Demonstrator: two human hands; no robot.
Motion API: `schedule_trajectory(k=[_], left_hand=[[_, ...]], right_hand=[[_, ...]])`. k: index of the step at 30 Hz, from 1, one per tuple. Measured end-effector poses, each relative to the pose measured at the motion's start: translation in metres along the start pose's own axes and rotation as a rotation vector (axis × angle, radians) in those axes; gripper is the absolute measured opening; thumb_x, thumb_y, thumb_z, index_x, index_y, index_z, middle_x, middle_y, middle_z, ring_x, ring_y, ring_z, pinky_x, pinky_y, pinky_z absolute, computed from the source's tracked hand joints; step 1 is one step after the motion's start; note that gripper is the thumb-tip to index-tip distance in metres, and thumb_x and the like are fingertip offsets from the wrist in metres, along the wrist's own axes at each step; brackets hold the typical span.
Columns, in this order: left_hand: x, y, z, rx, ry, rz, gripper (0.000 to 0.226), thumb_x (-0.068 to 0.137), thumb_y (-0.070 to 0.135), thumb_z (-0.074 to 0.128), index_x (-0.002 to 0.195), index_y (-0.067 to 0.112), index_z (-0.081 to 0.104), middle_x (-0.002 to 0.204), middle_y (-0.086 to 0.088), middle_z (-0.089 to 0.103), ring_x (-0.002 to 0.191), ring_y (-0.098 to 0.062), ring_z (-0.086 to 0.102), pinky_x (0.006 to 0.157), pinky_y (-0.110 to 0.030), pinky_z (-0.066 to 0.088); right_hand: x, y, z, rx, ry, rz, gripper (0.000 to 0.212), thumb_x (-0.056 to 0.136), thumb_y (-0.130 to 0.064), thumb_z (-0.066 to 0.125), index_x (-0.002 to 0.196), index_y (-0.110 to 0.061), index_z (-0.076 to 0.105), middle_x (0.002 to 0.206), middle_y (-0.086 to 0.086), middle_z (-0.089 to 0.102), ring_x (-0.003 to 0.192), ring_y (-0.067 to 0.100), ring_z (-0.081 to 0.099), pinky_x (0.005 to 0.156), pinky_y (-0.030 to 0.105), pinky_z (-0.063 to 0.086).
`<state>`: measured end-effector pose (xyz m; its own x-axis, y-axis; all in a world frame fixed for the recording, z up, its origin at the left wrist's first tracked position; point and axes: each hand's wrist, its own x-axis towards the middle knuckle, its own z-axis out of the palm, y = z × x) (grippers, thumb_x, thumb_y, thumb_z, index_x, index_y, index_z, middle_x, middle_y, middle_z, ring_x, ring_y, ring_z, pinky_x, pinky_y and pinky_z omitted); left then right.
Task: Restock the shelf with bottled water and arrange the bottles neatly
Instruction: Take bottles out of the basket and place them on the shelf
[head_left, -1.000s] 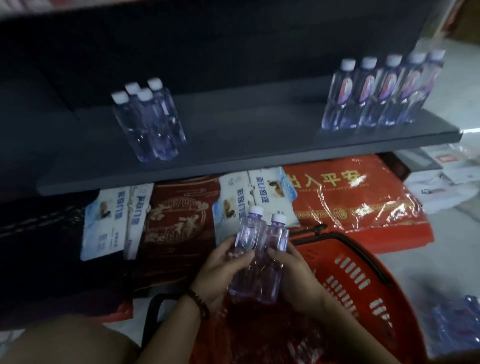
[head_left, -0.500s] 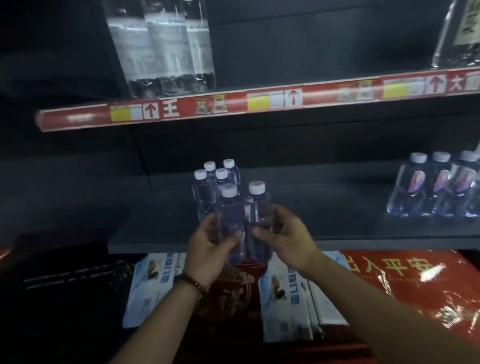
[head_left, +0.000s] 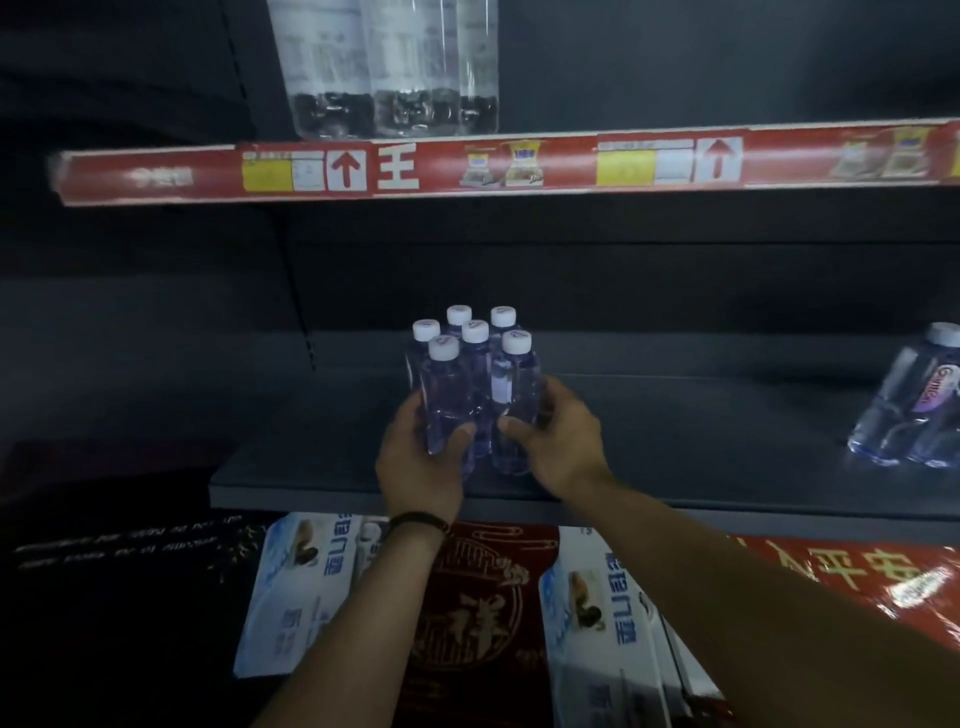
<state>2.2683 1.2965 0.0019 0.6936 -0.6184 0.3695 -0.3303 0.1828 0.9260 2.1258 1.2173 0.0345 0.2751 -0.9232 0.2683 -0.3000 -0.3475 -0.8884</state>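
Left hand (head_left: 420, 470) and right hand (head_left: 563, 447) grip two bottles (head_left: 449, 400) near shelf (head_left: 311, 486) edge

Six white-capped clear water bottles (head_left: 470, 395) clustered upright on dark shelf (head_left: 675, 467)

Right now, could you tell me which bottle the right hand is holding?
The front-right bottle, gripped by the right hand; the left hand holds the front-left bottle, with four others behind.

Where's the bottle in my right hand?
Head view, centre: the right-hand bottle is at the front of the grey shelf, right of the left-hand bottle, just before four standing bottles.
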Motion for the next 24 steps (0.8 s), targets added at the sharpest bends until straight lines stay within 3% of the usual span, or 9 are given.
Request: schedule_trajectory(k=[5,8,10,13,15,17,20,22,24], left_hand=[[0.012,-0.015,0.005,0.085,0.047,-0.017,0.059,0.081,0.025,0.089,0.131,0.04,0.061,0.118,0.007,0.068,0.105,-0.009,0.068,0.097,-0.04,0.06],[0.011,-0.021,0.006,0.12,0.03,-0.031,0.057,0.081,0.02,0.09,0.128,0.034,0.06,0.119,0.005,0.065,0.106,-0.012,0.066,0.098,-0.042,0.059],[0.007,-0.025,0.002,0.167,-0.006,-0.02,0.062,0.08,0.02,0.089,0.133,0.03,0.058,0.123,0.003,0.062,0.112,-0.015,0.063,0.101,-0.044,0.057],[-0.007,-0.017,-0.007,0.302,0.004,0.023,0.072,0.078,0.025,0.09,0.138,0.024,0.05,0.133,-0.002,0.053,0.122,-0.019,0.05,0.106,-0.04,0.048],[-0.023,0.003,-0.013,0.375,0.054,0.103,0.06,0.08,0.027,0.088,0.126,0.025,0.049,0.128,-0.003,0.051,0.119,-0.023,0.05,0.105,-0.045,0.049],[-0.045,0.027,-0.015,0.384,0.02,0.215,0.041,0.086,0.021,0.082,0.111,0.025,0.049,0.116,-0.001,0.056,0.105,-0.021,0.058,0.094,-0.045,0.055],[-0.091,0.066,-0.005,0.371,-0.339,0.295,0.022,0.089,0.017,0.077,0.095,0.024,0.057,0.088,0.006,0.065,0.077,-0.005,0.062,0.074,-0.026,0.054],[-0.13,0.083,0.011,0.392,-0.78,0.286,0.015,0.091,0.021,0.077,0.09,0.023,0.062,0.083,0.004,0.069,0.074,-0.008,0.066,0.071,-0.025,0.053],[-0.173,0.079,0.033,0.481,-1.28,0.117,0.011,0.095,0.029,0.075,0.095,0.021,0.068,0.087,0.001,0.075,0.076,-0.012,0.073,0.071,-0.03,0.059]], right_hand=[[0.003,0.002,0.016,-0.152,0.0,0.031,0.062,0.082,-0.017,0.091,0.134,-0.026,0.059,0.121,0.002,0.069,0.111,0.019,0.067,0.098,0.036,0.058],[0.001,0.003,0.017,-0.226,-0.054,0.096,0.05,0.085,-0.013,0.088,0.127,-0.015,0.061,0.115,0.001,0.067,0.109,0.02,0.066,0.088,0.028,0.053],[-0.004,0.006,0.009,-0.197,-0.105,0.13,0.059,0.084,-0.018,0.089,0.133,-0.016,0.056,0.116,-0.001,0.064,0.111,0.02,0.065,0.086,0.025,0.051],[-0.021,0.006,-0.014,-0.229,-0.109,0.106,0.079,0.083,-0.036,0.09,0.147,-0.016,0.047,0.134,0.005,0.062,0.124,0.023,0.06,0.1,0.034,0.053],[-0.043,0.008,-0.039,-0.22,-0.072,0.074,0.069,0.087,-0.037,0.086,0.143,-0.019,0.052,0.127,0.002,0.066,0.117,0.019,0.063,0.099,0.031,0.054],[-0.074,0.016,-0.071,-0.203,-0.046,0.018,0.038,0.093,-0.03,0.08,0.126,-0.022,0.063,0.105,-0.001,0.072,0.097,0.014,0.068,0.086,0.024,0.054],[-0.132,0.045,-0.122,-0.159,-0.163,0.026,0.003,0.099,-0.018,0.069,0.098,-0.021,0.069,0.079,0.007,0.073,0.068,0.015,0.073,0.063,0.03,0.058],[-0.174,0.077,-0.147,-0.167,-0.296,0.109,0.013,0.098,-0.015,0.07,0.086,-0.018,0.071,0.073,0.008,0.072,0.058,0.007,0.069,0.056,0.026,0.055],[-0.213,0.122,-0.166,-0.214,-0.356,0.216,0.018,0.095,-0.025,0.075,0.078,-0.018,0.071,0.067,-0.001,0.069,0.06,0.003,0.063,0.059,0.026,0.05]])
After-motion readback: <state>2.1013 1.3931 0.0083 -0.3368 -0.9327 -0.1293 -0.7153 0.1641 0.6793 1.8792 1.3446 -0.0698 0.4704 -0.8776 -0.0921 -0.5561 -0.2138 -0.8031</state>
